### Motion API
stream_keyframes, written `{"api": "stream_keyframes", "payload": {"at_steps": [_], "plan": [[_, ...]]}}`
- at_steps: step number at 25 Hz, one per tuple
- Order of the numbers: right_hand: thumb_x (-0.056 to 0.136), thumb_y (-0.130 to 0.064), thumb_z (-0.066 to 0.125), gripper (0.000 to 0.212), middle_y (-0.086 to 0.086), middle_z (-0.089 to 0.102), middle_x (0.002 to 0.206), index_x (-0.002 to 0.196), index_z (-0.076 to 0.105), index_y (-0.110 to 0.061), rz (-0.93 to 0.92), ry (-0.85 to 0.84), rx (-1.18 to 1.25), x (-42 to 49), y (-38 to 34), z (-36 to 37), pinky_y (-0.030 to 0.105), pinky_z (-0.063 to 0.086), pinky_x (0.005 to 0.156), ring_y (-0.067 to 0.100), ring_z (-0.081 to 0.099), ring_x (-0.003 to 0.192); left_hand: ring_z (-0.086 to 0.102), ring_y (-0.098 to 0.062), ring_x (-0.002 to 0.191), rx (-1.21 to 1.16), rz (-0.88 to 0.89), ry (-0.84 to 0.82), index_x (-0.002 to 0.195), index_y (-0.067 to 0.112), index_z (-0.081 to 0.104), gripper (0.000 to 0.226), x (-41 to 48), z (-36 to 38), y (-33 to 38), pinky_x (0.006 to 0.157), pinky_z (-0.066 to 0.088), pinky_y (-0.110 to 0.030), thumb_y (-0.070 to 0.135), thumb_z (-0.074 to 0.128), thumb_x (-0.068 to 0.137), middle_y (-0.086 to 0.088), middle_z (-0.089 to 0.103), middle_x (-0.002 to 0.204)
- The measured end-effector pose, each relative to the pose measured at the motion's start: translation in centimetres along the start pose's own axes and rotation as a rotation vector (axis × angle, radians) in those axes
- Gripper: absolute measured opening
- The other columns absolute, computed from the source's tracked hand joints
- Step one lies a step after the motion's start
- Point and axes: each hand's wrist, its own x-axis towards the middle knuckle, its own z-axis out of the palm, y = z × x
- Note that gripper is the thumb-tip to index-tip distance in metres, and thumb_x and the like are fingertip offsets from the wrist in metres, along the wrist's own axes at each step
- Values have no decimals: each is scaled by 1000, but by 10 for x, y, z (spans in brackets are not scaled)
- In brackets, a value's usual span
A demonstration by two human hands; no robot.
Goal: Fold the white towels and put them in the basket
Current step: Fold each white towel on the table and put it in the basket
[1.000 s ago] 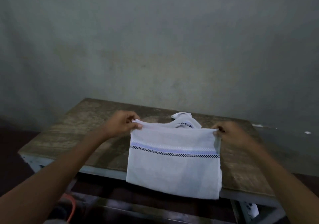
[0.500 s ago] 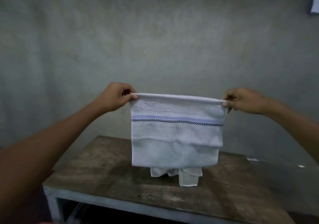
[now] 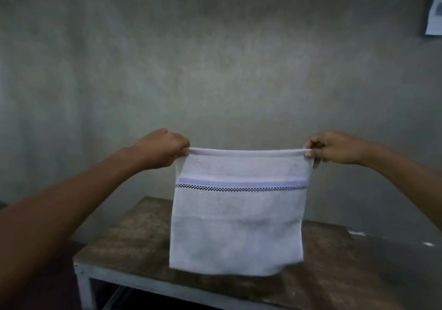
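Nearest the camera, 2 bare forearms reached forward. The left hand [image 3: 162, 148] was clenched around the upper left corner of the white towel [image 3: 239, 226], and the right hand [image 3: 334, 147] pinched the upper right corner between thumb and fingers. Between them the towel's top edge was pulled taut and looked doubled over. The cloth hung flat in the air, with 1 blue band and 1 dark checked line across it. Its lower hem hung just above the wooden table [image 3: 119, 245], apparently not touching it. Behind stood a bare grey wall [image 3: 215, 70] with a sheet of paper [image 3: 434, 11] at the upper right. Judging by the doubled edge, 1 fold seemed made. Further folds remained, and no basket was in view.
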Motion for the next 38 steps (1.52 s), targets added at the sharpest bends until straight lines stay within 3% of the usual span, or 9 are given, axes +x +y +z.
{"api": "stream_keyframes", "payload": {"at_steps": [3,7,11,15,18,25,29,34,38], "plan": [[90,-3,56,15,6,66,73,79,57,-14,-10,31,40,1,-6,7,12,45,52,14,64,61,62,-31,84,55,-59,-17,99,11,56,13,-8,-1,4,72,37,-32,20,47,95,-10,65,99],[90,-3,56,15,5,65,72,80,56,-14,-21,30,94,3,-10,13,16,45,49,15,63,64,54,-25,89,-256,-195,-223,104,11,53,15,-17,-7,6,73,41,-31,19,45,95,-9,60,103],[90,-3,55,4,4,66,68,93,58,-3,124,-438,256,11,-9,16,17,41,47,13,65,58,52,-7,71,-375,-173,-366,96,4,64,16,-27,-2,-9,68,38,-24,15,52,92,0,61,82],[91,-3,52,11,4,64,65,95,62,-2,175,-530,321,43,5,39,16,41,49,10,60,54,60,-1,66,-862,-387,-505,85,7,70,19,-42,21,-31,67,46,-15,23,60,90,0,69,76],[93,-4,51,9,2,67,70,91,60,-5,139,-416,234,81,11,85,15,41,49,7,64,56,60,-2,63,-646,-437,-402,87,8,69,19,-45,62,-42,58,40,-7,18,54,94,-8,71,85],[91,-1,54,16,5,65,68,79,57,-12,-40,115,121,113,5,125,8,44,54,6,64,56,65,-34,84,-367,-477,53,96,-1,69,18,-43,106,-51,65,32,-25,2,53,89,-21,71,93],[89,-2,57,20,1,65,65,75,57,-16,-32,55,100,82,13,126,11,41,53,5,62,55,66,-30,81,-410,-410,105,96,2,70,18,-58,100,-27,66,35,-24,6,54,89,-16,72,91],[84,0,63,15,3,66,70,77,63,-13,5,-336,131,1,59,175,12,42,59,-1,56,58,62,-18,77,-685,-273,-329,96,12,69,16,-136,132,39,70,46,-29,18,55,92,-2,68,85],[75,-6,67,20,0,64,67,69,62,-24,140,-544,130,-59,101,256,25,44,64,11,57,65,54,0,81,-813,-228,-553,101,14,67,18,-200,186,106,69,35,-6,19,52,94,12,62,90]]}}
